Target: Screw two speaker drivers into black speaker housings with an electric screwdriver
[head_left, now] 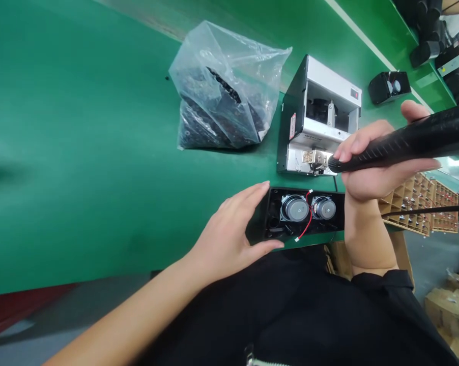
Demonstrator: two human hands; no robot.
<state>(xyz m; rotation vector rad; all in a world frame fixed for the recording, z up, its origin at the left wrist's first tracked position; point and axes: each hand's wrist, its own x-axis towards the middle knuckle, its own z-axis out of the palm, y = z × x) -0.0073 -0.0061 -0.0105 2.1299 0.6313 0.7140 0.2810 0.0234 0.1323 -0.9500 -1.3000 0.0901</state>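
Note:
My left hand (pixel 233 229) grips the left end of a black speaker box (pixel 273 203), fingers along the far edge and thumb along the near edge. Two round speaker drivers (pixel 295 208) sit inside it, with a red wire (pixel 309 218) and small white connectors lying across them. My right hand (pixel 382 157) is closed around a black electric screwdriver (pixel 405 145), held above the box's right part. The tool's tip points at the front of a silver and black screw feeder (pixel 324 127). Whether it touches the feeder I cannot tell.
A clear plastic bag (pixel 229 91) of small black parts lies left of the feeder on the green table (pixel 99 152). Another small black speaker box (pixel 390 86) stands beyond. Divided wooden trays (pixel 412 203) are at the right, cardboard boxes (pixel 449 315) on the floor.

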